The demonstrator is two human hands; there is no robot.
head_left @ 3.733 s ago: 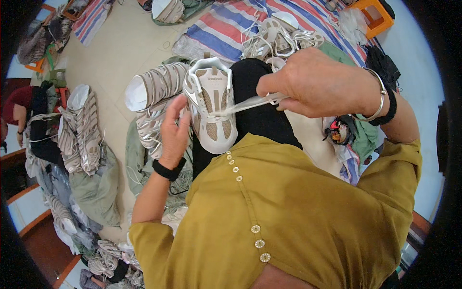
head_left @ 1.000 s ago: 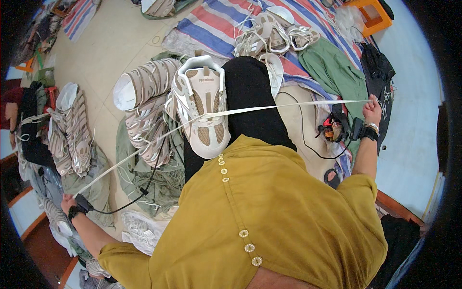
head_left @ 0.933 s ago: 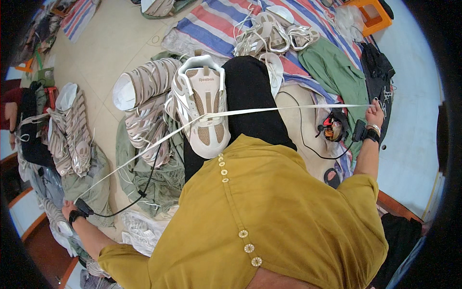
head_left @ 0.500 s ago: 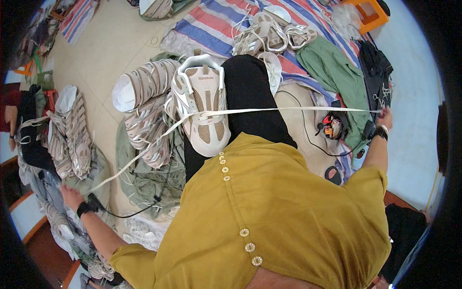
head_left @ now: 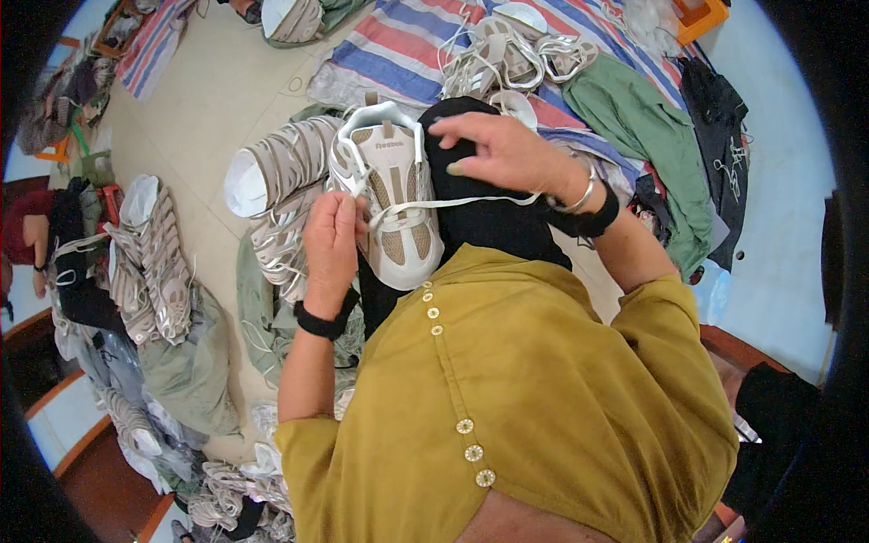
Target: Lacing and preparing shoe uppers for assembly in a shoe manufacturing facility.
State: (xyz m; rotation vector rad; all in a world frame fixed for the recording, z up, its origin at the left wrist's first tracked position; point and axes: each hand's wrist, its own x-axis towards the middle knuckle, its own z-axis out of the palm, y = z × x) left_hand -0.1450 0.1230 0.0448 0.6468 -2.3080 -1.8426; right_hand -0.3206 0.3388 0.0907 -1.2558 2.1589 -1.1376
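Observation:
A beige and white sneaker [head_left: 398,244] rests on my lap with its toe toward me. A flat cream shoelace [head_left: 471,202] threads across its front and runs right, passing under my right wrist. My left hand [head_left: 333,237] is closed in a pinch at the sneaker's left side, on the lace's left part, which the fingers mostly hide. Just right of the tongue, over my black-clad knee, my right hand [head_left: 507,156] hovers with thumb and fingers apart and nothing visible in it.
Stacked beige shoe uppers [head_left: 281,167] lie left of my lap, more uppers [head_left: 163,262] farther left. Ahead, several uppers [head_left: 507,59] rest on a striped sheet [head_left: 385,45]. Green cloth [head_left: 634,136] lies to the right. Another person's arm [head_left: 36,240] shows at the far left.
Both hands have come in from wide apart to the sneaker. The lace, stretched taut to both sides before, now hangs slack on the right, and the right hand's fingers have opened.

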